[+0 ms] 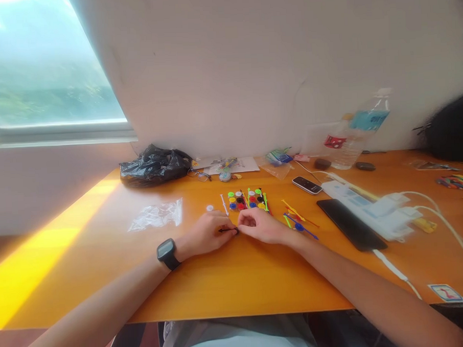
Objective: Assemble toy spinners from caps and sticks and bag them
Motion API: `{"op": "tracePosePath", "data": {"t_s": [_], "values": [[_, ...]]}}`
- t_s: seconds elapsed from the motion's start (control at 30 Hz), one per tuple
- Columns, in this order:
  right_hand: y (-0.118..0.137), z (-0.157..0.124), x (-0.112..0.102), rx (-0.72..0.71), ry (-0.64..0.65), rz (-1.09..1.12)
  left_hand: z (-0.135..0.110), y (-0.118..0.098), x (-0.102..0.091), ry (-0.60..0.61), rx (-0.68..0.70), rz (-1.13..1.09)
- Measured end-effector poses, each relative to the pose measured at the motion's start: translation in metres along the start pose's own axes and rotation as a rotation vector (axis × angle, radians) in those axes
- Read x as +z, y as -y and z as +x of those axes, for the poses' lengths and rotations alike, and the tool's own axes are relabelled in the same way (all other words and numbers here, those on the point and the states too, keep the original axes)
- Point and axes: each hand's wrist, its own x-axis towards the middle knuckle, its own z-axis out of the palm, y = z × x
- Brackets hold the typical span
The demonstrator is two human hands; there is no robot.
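Close together over the middle of the table, both of my hands meet at a small black plastic piece, thin like a stick with a darker round end. My left hand, a black watch on its wrist, pinches it between thumb and fingers. The curled fingers of my right hand close on its right end, partly hiding it. Just beyond the hands lie rows of small round plastic discs in several colours, with thin sticks among them. A white stick and a pale disc lie beside my left hand.
Loose coloured sticks lie right of my right hand. Farther right are a black phone, a white power strip with cables and a water bottle. A clear plastic bag and a black bag lie left.
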Motion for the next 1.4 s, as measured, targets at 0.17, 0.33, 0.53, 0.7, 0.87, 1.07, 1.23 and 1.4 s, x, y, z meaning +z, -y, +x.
{"op": "tracePosePath", "data": {"t_s": [0.17, 0.33, 0.53, 0.7, 0.87, 1.07, 1.23, 1.4], "values": [[-0.001, 0.0003, 0.0014, 0.012, 0.005, -0.032, 0.0019, -0.0031, -0.0025, 0.012, -0.014, -0.035], [-0.0001, 0.0005, 0.0009, -0.011, 0.012, -0.039, 0.0036, -0.0045, -0.003, 0.012, -0.024, -0.065], [-0.0003, 0.0021, 0.0012, -0.008, 0.022, -0.052, 0.0036, -0.0027, -0.0005, 0.019, -0.039, -0.051], [0.0011, 0.0023, 0.0009, 0.004, 0.03, -0.053, 0.0041, -0.0022, 0.0008, 0.024, -0.052, -0.042], [0.0037, 0.0031, 0.0002, 0.0, 0.048, -0.067, 0.0036, -0.0037, 0.0028, 0.013, -0.057, 0.007], [0.0043, 0.0036, -0.0001, 0.001, 0.056, -0.061, 0.0032, -0.0041, 0.0058, 0.012, -0.074, 0.029], [0.0031, 0.0044, -0.0008, 0.013, 0.05, -0.074, 0.004, -0.0051, 0.0042, 0.031, -0.106, 0.039], [0.0008, 0.0054, 0.0005, 0.007, 0.042, -0.094, 0.0043, -0.0069, 0.0026, 0.047, -0.124, 0.027]]}}
